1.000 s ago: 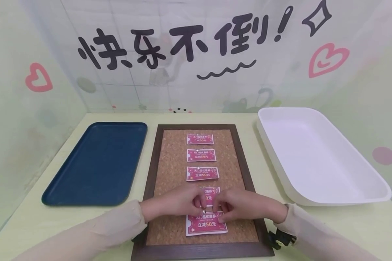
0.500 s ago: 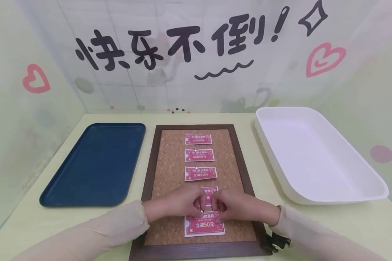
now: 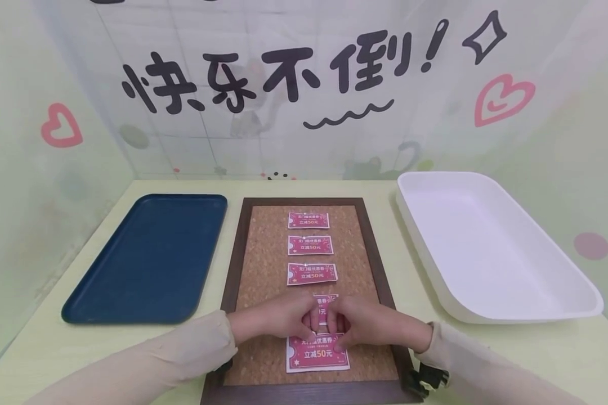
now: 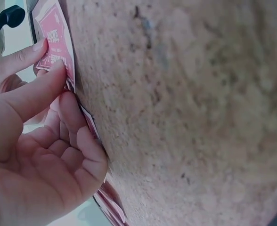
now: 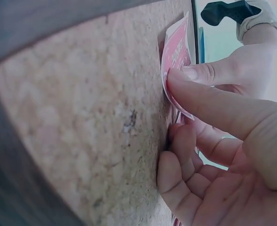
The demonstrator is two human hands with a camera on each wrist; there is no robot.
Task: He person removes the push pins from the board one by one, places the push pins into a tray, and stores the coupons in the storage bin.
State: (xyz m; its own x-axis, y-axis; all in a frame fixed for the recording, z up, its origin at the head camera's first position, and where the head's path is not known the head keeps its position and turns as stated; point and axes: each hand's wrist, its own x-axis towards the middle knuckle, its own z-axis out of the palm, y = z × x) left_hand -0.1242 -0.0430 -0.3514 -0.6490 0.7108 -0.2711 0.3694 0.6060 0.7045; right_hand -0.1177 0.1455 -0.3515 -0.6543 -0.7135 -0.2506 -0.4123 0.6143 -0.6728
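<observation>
On a framed cork board, a column of pink paper coupons runs from far to near, and the lowest coupon is under both hands. My left hand holds this coupon's top edge, its thumb on the printed face and its fingers curled beyond the edge. To its right, my right hand has its thumb on the coupon's face and its curled fingers by the same edge. The fourth coupon is partly hidden behind the hands. Each upper coupon, such as the third coupon, shows a small shiny spot at its top edge.
A dark blue tray lies left of the board. At the right stands a deep white tub. The board's dark wooden frame borders the cork, and a printed curtain rises behind the table.
My right hand has shifted slightly left, closer to the left hand. The left thumb now covers the shiny spot on the lowest coupon's top edge. The head view shifts a little.
</observation>
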